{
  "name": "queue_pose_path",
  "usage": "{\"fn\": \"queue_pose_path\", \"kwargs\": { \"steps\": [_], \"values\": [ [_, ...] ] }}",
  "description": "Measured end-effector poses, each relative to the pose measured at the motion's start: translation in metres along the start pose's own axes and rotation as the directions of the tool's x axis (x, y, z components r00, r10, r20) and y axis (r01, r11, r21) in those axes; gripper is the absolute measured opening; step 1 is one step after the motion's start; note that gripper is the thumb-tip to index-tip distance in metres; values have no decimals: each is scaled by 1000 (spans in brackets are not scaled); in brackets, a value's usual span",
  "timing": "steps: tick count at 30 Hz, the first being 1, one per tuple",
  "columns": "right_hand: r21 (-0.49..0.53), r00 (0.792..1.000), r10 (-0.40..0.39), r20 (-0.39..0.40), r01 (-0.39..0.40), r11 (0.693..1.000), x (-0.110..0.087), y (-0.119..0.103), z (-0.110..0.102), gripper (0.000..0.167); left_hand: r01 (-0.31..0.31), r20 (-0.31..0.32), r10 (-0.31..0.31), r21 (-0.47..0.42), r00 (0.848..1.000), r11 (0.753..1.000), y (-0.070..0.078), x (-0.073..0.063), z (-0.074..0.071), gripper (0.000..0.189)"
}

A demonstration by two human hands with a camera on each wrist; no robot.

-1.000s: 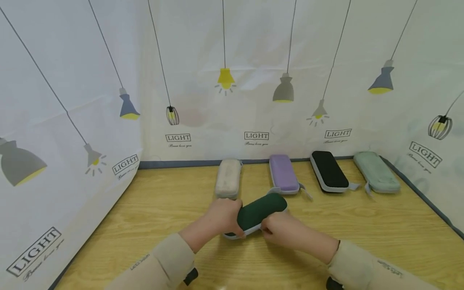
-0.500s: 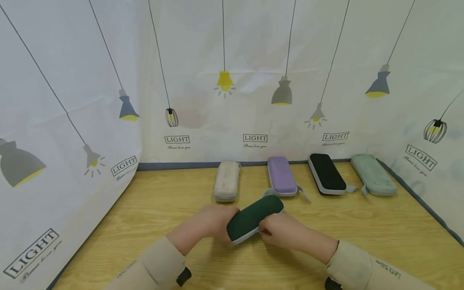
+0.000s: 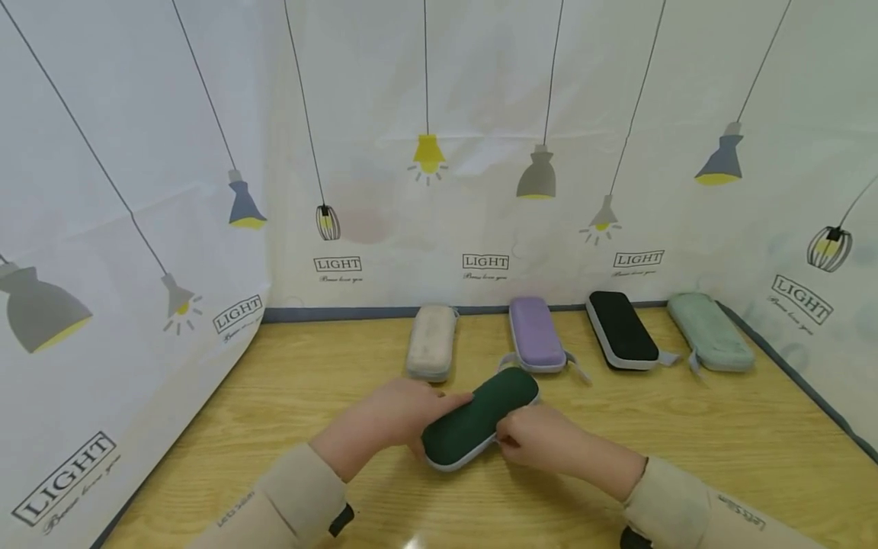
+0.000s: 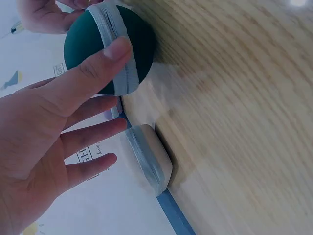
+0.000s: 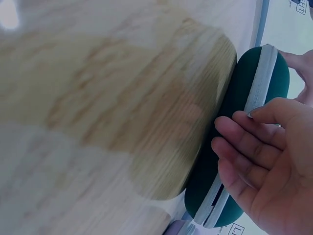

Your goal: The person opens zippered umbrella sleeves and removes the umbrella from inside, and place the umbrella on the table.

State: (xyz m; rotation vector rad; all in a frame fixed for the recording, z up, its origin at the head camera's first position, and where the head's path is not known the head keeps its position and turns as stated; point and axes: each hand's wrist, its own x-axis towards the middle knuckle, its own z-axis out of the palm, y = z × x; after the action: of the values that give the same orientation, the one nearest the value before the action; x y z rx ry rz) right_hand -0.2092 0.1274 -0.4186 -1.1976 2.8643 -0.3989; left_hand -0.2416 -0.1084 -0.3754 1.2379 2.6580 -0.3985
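Observation:
A dark green zippered case (image 3: pixel 476 419) with a pale grey zip band (image 5: pixel 261 78) lies at a slant over the table, between both hands. My left hand (image 3: pixel 394 412) holds its near left end. One finger stretches over the top, and in the left wrist view the thumb presses the zip band while other fingers stand apart. My right hand (image 3: pixel 549 438) pinches at the zip on the near long side, thumb against index finger. The zip pull is mostly hidden there. Toward the case's far end, the right wrist view shows a narrow dark gap in the zip.
Along the back of the wooden table (image 3: pixel 309 381) lie a cream case (image 3: pixel 431 341), a purple case (image 3: pixel 536 332), a black case (image 3: pixel 623 328) and a mint green case (image 3: pixel 713 332). Behind them hangs a lamp-printed cloth (image 3: pixel 384 152), which also covers the sides.
My left hand has shifted left and toward me on the case's end, one finger now lying across the top. The case has turned slightly; my right hand stays at the zip.

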Motion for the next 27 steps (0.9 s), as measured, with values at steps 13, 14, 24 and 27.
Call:
{"fn": "queue_pose_path", "kwargs": {
  "steps": [13, 14, 24, 27],
  "values": [
    [27, 999, 8, 35, -9, 1000, -13, 7, 1, 25, -14, 0, 14, 21, 1000, 1000, 25, 3, 2, 112],
    [24, 999, 7, 37, -8, 1000, -14, 7, 0, 24, -11, -4, 11, 22, 1000, 1000, 27, 3, 3, 112],
    [34, 998, 2, 61, -4, 999, -32, 7, -5, 26, 16, -60, -8, 125, 998, 992, 47, 9, 4, 116],
    [64, 996, -25, 83, 19, 998, -36, 2, -6, 24, 33, -78, -22, 137, 997, 990, 51, 10, 5, 116]
  ]
}}
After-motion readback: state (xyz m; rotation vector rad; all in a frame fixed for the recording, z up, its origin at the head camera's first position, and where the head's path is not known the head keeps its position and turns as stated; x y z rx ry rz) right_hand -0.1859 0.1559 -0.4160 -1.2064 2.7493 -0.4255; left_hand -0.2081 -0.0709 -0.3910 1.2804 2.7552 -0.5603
